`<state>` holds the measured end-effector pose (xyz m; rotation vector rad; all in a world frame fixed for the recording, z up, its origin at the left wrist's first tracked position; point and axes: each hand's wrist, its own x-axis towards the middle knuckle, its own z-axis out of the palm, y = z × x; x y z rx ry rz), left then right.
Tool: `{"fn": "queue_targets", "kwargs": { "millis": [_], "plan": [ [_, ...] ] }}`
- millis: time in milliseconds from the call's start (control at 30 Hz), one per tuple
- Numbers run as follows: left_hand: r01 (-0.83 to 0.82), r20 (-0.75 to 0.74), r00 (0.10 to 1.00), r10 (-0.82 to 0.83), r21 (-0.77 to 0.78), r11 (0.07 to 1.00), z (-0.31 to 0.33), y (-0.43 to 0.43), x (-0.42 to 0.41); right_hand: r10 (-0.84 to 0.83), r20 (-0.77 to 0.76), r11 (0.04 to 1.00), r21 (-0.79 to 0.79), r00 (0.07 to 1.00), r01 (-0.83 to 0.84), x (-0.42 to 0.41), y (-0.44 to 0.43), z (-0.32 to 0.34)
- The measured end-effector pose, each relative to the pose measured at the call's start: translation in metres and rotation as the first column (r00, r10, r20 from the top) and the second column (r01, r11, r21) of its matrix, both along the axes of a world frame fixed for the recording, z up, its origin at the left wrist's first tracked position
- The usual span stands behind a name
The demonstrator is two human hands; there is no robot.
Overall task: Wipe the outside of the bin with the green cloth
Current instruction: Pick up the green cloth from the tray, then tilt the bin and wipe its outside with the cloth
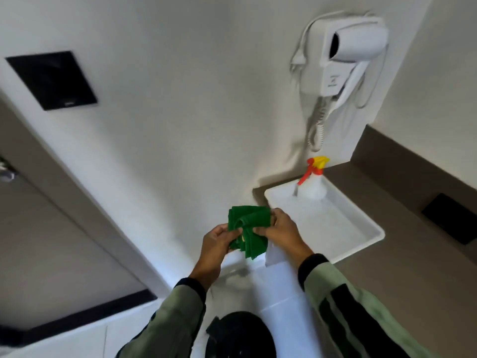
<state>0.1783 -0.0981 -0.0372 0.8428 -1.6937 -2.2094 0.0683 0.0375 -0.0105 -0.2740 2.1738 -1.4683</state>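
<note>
The green cloth [248,229] is bunched and folded, held up in front of the white wall by both hands. My left hand [216,245] grips its lower left part. My right hand [282,231] pinches its right side with fingers and thumb. Below my arms, at the bottom middle, stands a round black bin [241,334] lined with a black bag, seen from above; my sleeves hide part of its rim. Neither hand touches the bin.
A white tray [361,228] lies on the brown counter [402,275] at right, with a spray bottle [313,180] at its far end. A white hair dryer [346,55] hangs on the wall above. A black panel [51,80] is on the wall at left.
</note>
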Motion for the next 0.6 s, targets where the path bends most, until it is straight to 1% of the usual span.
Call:
{"fn": "queue_targets", "kwargs": {
  "millis": [67, 100, 133, 167, 200, 233, 300, 333, 367, 400, 467, 500, 533, 567, 600],
  "plan": [
    [-0.011, 0.090, 0.996, 0.018, -0.078, 0.997, -0.019, -0.001, 0.019, -0.034, 0.106, 0.999, -0.022, 0.994, 0.036, 0.033, -0.014, -0.038],
    [-0.005, 0.144, 0.989, 0.025, -0.137, 0.991, -0.031, 0.001, 0.026, -0.056, 0.180, 0.998, -0.002, 0.982, 0.057, 0.047, -0.017, -0.057],
    [0.009, 0.201, 0.979, 0.032, -0.202, 0.979, -0.046, 0.004, 0.034, -0.083, 0.277, 0.996, 0.009, 0.957, 0.084, 0.063, -0.019, -0.076],
    [0.036, 0.248, 0.968, 0.033, -0.269, 0.962, -0.056, 0.010, 0.041, -0.104, 0.377, 0.992, -0.032, 0.920, 0.125, 0.074, -0.016, -0.092],
    [0.066, 0.292, 0.956, 0.030, -0.313, 0.947, -0.067, 0.017, 0.048, -0.120, 0.493, 0.974, -0.108, 0.862, 0.198, 0.085, -0.011, -0.109],
    [0.118, 0.347, 0.938, 0.010, -0.347, 0.930, -0.081, 0.026, 0.053, -0.137, 0.611, 0.937, -0.176, 0.780, 0.302, 0.095, -0.004, -0.126],
    [0.278, 0.455, 0.888, -0.069, -0.410, 0.869, -0.113, 0.044, 0.062, -0.163, 0.774, 0.844, -0.212, 0.612, 0.493, 0.110, 0.016, -0.158],
    [0.325, 0.490, 0.866, -0.100, -0.400, 0.857, -0.131, 0.052, 0.066, -0.165, 0.816, 0.817, -0.202, 0.554, 0.541, 0.114, 0.028, -0.177],
    [0.335, 0.501, 0.855, -0.135, -0.335, 0.880, -0.148, 0.060, 0.070, -0.169, 0.840, 0.811, -0.178, 0.515, 0.557, 0.117, 0.038, -0.193],
    [0.334, 0.491, 0.852, -0.184, -0.238, 0.912, -0.170, 0.068, 0.072, -0.188, 0.851, 0.818, -0.140, 0.491, 0.557, 0.120, 0.049, -0.216],
    [0.329, 0.494, 0.826, -0.272, -0.031, 0.944, -0.218, 0.076, 0.076, -0.251, 0.854, 0.827, -0.055, 0.456, 0.559, 0.123, 0.073, -0.267],
    [0.315, 0.523, 0.808, -0.272, 0.009, 0.949, -0.236, 0.075, 0.078, -0.272, 0.859, 0.825, -0.025, 0.435, 0.565, 0.122, 0.085, -0.288],
    [0.304, 0.543, 0.802, -0.250, -0.010, 0.953, -0.273, 0.079, 0.078, -0.299, 0.852, 0.824, 0.004, 0.430, 0.566, 0.121, 0.100, -0.326],
    [0.320, 0.579, 0.787, -0.212, -0.089, 0.943, -0.306, 0.081, 0.079, -0.337, 0.841, 0.819, 0.040, 0.423, 0.573, 0.120, 0.115, -0.358],
    [0.375, 0.609, 0.771, -0.187, -0.197, 0.906, -0.340, 0.084, 0.081, -0.350, 0.847, 0.805, 0.054, 0.400, 0.591, 0.119, 0.130, -0.388]
  ]
}}
